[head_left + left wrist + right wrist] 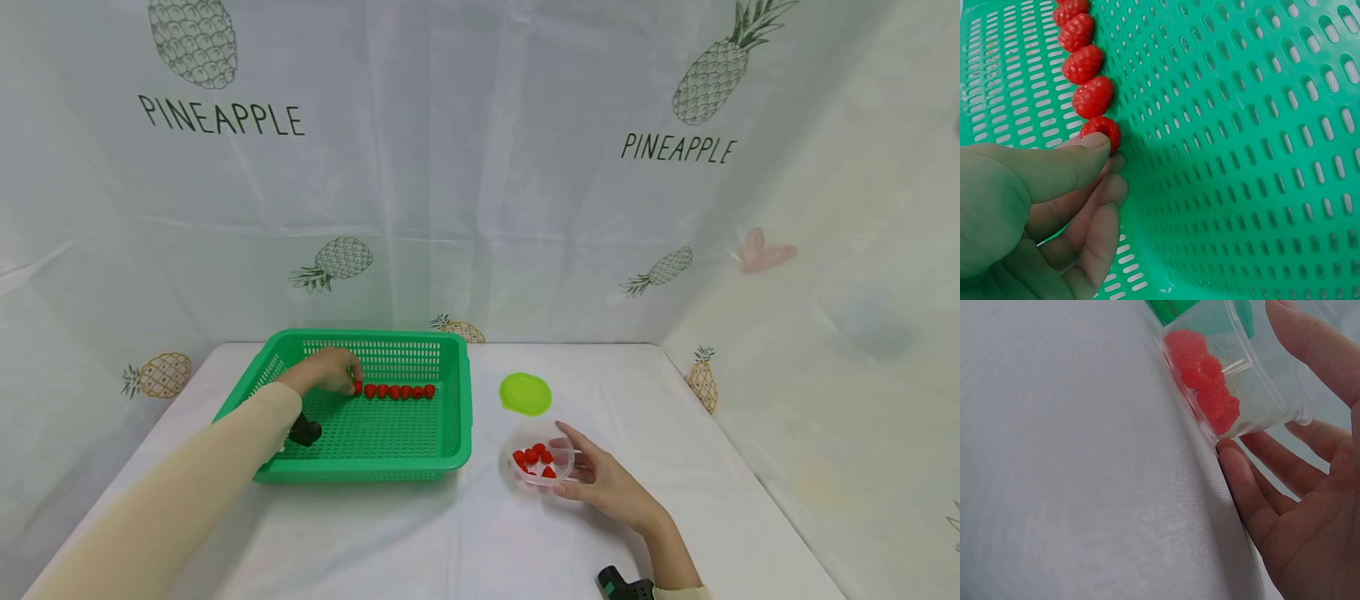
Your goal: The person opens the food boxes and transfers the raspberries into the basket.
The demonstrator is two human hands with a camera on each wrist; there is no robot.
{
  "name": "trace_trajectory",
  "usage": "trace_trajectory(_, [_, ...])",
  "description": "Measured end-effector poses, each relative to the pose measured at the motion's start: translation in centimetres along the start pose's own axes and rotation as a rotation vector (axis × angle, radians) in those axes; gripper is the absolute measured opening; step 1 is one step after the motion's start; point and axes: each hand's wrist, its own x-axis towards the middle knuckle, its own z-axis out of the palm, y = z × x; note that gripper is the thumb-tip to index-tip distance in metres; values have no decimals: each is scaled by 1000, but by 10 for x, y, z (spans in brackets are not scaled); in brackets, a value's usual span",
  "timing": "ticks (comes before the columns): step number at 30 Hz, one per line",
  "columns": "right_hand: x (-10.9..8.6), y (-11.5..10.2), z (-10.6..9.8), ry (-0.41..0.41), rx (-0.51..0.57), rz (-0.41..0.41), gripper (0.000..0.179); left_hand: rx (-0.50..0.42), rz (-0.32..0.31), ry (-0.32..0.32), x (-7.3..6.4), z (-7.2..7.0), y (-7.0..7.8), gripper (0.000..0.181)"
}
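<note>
My left hand is inside the green plastic basket, at the left end of a row of red raspberries. In the left wrist view, its thumb and fingers pinch the end raspberry, whose hollow side shows; the others lie in line along the basket wall. On the table to the right, my right hand holds a clear plastic cup from the side, thumb and fingers around it. Several red raspberries lie in the bottom of the cup.
A bright green lid lies on the white-covered table, behind the cup. A pineapple-printed sheet hangs behind the table. Each wrist wears a black device, such as the right one.
</note>
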Motion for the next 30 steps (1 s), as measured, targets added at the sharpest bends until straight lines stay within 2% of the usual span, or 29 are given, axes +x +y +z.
trace_trajectory(7, [1, -1, 1, 5, -6, 7, 94, -13, -24, -18, -1, 1, 3, 27])
trace_trajectory(30, [1, -1, 0, 3, 1, -1, 94, 17, -24, -24, 2, 3, 5, 28])
